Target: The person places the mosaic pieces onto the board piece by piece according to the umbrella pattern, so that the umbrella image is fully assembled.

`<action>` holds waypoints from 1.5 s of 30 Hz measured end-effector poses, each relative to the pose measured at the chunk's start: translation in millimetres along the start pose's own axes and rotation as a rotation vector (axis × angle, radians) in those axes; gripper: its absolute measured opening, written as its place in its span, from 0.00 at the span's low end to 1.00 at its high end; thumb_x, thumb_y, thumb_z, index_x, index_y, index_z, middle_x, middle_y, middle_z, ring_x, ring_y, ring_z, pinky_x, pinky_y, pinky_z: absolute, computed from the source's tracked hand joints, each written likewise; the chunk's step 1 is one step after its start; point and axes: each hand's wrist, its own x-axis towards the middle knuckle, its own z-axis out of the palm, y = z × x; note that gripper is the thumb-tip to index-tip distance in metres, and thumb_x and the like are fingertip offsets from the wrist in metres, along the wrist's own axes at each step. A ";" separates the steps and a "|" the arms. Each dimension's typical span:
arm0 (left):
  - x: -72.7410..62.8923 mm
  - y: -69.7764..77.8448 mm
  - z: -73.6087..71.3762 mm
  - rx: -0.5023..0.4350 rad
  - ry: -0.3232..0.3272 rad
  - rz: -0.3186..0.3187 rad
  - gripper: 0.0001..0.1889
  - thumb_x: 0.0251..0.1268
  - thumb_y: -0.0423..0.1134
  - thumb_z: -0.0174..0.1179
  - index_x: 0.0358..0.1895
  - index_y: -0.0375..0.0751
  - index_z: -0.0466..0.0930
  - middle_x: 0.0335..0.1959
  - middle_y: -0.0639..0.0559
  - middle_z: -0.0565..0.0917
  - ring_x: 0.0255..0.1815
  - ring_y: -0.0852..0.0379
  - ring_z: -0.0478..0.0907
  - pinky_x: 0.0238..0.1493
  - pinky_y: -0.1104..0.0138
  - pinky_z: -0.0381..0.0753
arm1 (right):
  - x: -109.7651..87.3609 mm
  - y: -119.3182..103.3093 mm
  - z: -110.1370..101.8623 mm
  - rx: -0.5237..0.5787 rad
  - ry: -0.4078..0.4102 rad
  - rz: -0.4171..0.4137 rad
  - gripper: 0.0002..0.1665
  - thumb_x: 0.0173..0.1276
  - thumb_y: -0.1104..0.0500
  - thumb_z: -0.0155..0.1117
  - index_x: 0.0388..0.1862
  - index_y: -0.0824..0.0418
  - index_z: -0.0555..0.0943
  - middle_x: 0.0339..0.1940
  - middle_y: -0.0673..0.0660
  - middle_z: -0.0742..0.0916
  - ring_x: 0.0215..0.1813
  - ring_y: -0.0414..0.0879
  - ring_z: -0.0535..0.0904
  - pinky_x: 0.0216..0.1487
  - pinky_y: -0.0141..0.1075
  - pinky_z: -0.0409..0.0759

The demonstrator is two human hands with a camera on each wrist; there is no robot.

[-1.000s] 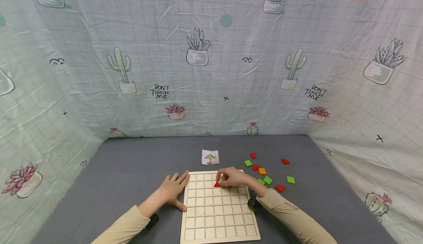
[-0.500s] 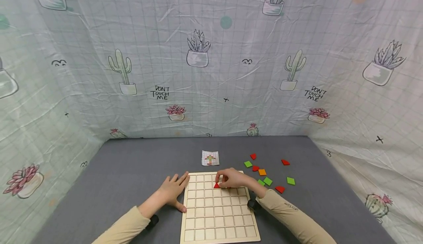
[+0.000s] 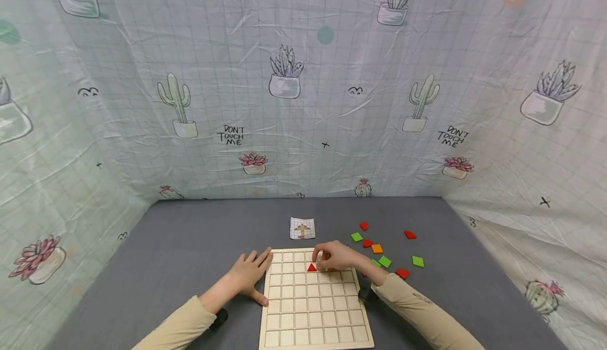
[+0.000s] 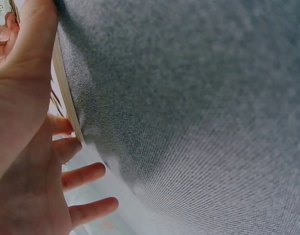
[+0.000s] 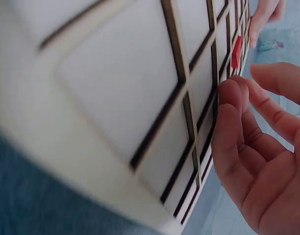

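A pale wooden board with a grid of square recesses lies on the grey table. One red triangle tile sits in a cell of its second row from the far side, point facing away. Just right of the tile is my right hand, close over the board with loosely bent fingers; in the right wrist view the red tile stands apart from the fingertips, which hold nothing visible. My left hand rests at the board's far left corner and left edge, fingers spread. In the left wrist view its fingertips touch the board edge.
Beyond the board lies a small card printed with a coloured tile pattern. Right of the board are scattered red tiles, green tiles and one orange square. Fabric printed with cacti hangs around the table.
My right hand has let go of the red triangle and shifted slightly right, leaving it fully in view on the board. The left hand stays in place.
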 end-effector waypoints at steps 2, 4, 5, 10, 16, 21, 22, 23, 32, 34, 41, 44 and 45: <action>-0.1 0.4 -0.1 -0.004 0.003 0.006 0.60 0.26 0.75 0.57 0.67 0.40 0.55 0.69 0.46 0.58 0.63 0.43 0.63 0.54 0.50 0.66 | -3.2 3.9 -2.6 -0.002 0.018 -0.007 0.06 0.63 0.61 0.56 0.38 0.58 0.78 0.25 0.55 0.84 0.21 0.42 0.77 0.26 0.29 0.73; 0.1 0.7 -0.1 -0.005 0.002 0.006 0.60 0.26 0.75 0.57 0.67 0.40 0.55 0.69 0.46 0.58 0.63 0.43 0.63 0.55 0.50 0.66 | -6.5 8.1 -5.8 0.000 0.037 -0.021 0.06 0.63 0.61 0.56 0.38 0.58 0.78 0.25 0.55 0.84 0.21 0.43 0.77 0.26 0.29 0.73; 0.3 0.8 0.0 -0.005 0.001 0.006 0.60 0.26 0.75 0.57 0.67 0.41 0.55 0.69 0.46 0.58 0.63 0.43 0.63 0.54 0.50 0.66 | -8.4 9.6 -7.4 0.001 0.045 -0.024 0.06 0.63 0.61 0.56 0.38 0.59 0.78 0.25 0.55 0.84 0.20 0.43 0.77 0.26 0.29 0.73; 0.4 0.2 -0.3 -0.001 0.000 0.001 0.60 0.26 0.76 0.57 0.68 0.41 0.55 0.69 0.47 0.58 0.63 0.44 0.63 0.54 0.51 0.66 | -20.1 14.0 -15.9 0.044 0.072 -0.027 0.07 0.64 0.61 0.54 0.39 0.62 0.77 0.24 0.60 0.83 0.20 0.50 0.77 0.22 0.30 0.73; -1.1 1.1 -0.9 -0.008 -0.007 0.006 0.60 0.27 0.75 0.57 0.67 0.41 0.55 0.69 0.47 0.58 0.63 0.43 0.63 0.55 0.50 0.65 | -36.6 23.7 -22.4 0.041 0.126 -0.043 0.08 0.65 0.64 0.52 0.39 0.65 0.77 0.21 0.63 0.81 0.18 0.46 0.73 0.21 0.29 0.69; -2.5 2.9 -1.8 -0.019 -0.006 0.014 0.59 0.28 0.75 0.57 0.67 0.40 0.55 0.69 0.46 0.58 0.63 0.43 0.62 0.55 0.50 0.65 | -53.1 33.2 -27.9 0.019 0.170 -0.053 0.08 0.65 0.65 0.51 0.39 0.66 0.77 0.19 0.62 0.80 0.17 0.36 0.69 0.20 0.28 0.68; -2.5 3.1 -1.9 -0.021 -0.003 0.013 0.59 0.28 0.74 0.57 0.67 0.40 0.55 0.69 0.46 0.58 0.63 0.43 0.63 0.55 0.50 0.65 | -56.4 34.9 -29.1 0.015 0.181 -0.049 0.08 0.65 0.65 0.51 0.39 0.65 0.77 0.19 0.62 0.80 0.17 0.35 0.68 0.21 0.28 0.69; -2.6 3.2 -2.0 -0.020 -0.002 0.011 0.59 0.28 0.74 0.58 0.67 0.40 0.55 0.69 0.46 0.58 0.63 0.43 0.63 0.55 0.50 0.65 | -59.8 36.3 -30.4 0.012 0.191 -0.048 0.08 0.65 0.65 0.51 0.39 0.65 0.77 0.19 0.62 0.80 0.17 0.35 0.69 0.21 0.28 0.69; -3.3 2.2 -3.4 -0.041 -0.006 0.000 0.60 0.27 0.74 0.59 0.67 0.39 0.55 0.69 0.46 0.58 0.63 0.42 0.62 0.55 0.50 0.65 | -87.9 50.2 -39.0 0.043 0.246 0.028 0.10 0.66 0.59 0.54 0.39 0.65 0.77 0.19 0.57 0.79 0.18 0.35 0.69 0.21 0.31 0.70; -3.1 1.7 -3.4 -0.037 -0.005 -0.002 0.60 0.27 0.74 0.59 0.67 0.40 0.55 0.69 0.46 0.58 0.63 0.43 0.62 0.55 0.50 0.65 | -93.0 53.0 -40.9 0.052 0.261 0.034 0.10 0.66 0.59 0.54 0.39 0.66 0.77 0.19 0.59 0.79 0.18 0.35 0.69 0.20 0.31 0.70; -3.8 1.0 -5.1 -0.035 -0.006 0.002 0.59 0.28 0.73 0.59 0.67 0.39 0.55 0.69 0.46 0.58 0.63 0.43 0.62 0.55 0.50 0.65 | -111.1 61.2 -46.4 0.057 0.293 0.056 0.11 0.66 0.59 0.53 0.39 0.68 0.76 0.18 0.59 0.79 0.17 0.37 0.69 0.20 0.32 0.71; -4.1 1.3 -5.1 -0.040 -0.006 0.013 0.59 0.28 0.73 0.59 0.67 0.38 0.55 0.69 0.45 0.58 0.63 0.42 0.63 0.55 0.50 0.65 | -121.3 64.8 -48.3 0.061 0.304 0.097 0.12 0.66 0.59 0.52 0.40 0.68 0.76 0.20 0.60 0.80 0.19 0.40 0.72 0.21 0.33 0.73; -4.3 1.4 -5.1 -0.043 -0.006 0.015 0.59 0.28 0.73 0.59 0.67 0.38 0.55 0.69 0.44 0.58 0.63 0.42 0.63 0.55 0.50 0.65 | -124.6 66.3 -49.1 0.067 0.307 0.115 0.13 0.67 0.58 0.52 0.40 0.67 0.76 0.21 0.61 0.80 0.19 0.40 0.72 0.21 0.33 0.73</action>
